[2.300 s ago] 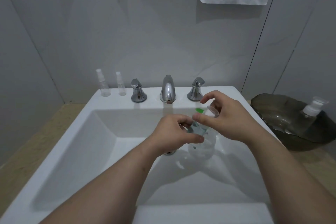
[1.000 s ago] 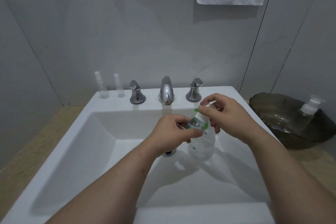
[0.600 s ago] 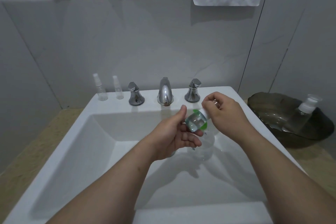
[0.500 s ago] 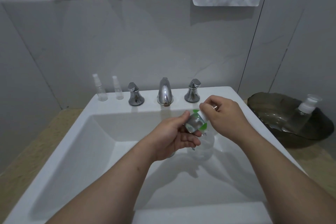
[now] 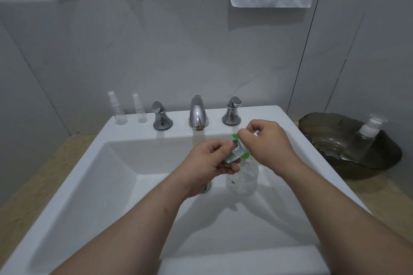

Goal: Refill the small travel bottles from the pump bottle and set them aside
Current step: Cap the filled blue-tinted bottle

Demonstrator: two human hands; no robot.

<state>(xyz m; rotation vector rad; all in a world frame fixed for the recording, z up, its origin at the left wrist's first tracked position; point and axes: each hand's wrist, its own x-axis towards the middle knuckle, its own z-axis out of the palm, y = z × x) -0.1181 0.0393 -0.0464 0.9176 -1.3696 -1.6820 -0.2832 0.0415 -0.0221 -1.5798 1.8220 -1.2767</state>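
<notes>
head view is showing both hands meeting over the right half of the white sink (image 5: 67, 185). the left hand (image 5: 207, 163) is pinching a small clear bottle with green trim (image 5: 234, 154) between thumb and curled fingers, tilted on its side. the right hand (image 5: 266, 140) is closing thumb and forefinger on the bottle's white cap end, at about two o'clock from the left hand. it is probably being screwed on or off, though the cap itself is mostly hidden. a larger clear bottle (image 5: 242, 179) is standing in the basin directly beneath, at six o'clock from the pinch.

to do this well, the left hand should be keeping the body fixed while only the right is turning, working over the basin so drips are landing there.

counting: two small spray bottles (image 5: 117, 108) at eleven o'clock on the ledge, one pump bottle (image 5: 368, 135) in the dark bowl (image 5: 324, 127) at three o'clock, two tap handles, one spout (image 5: 196, 111), two cloths hanging above.
</notes>
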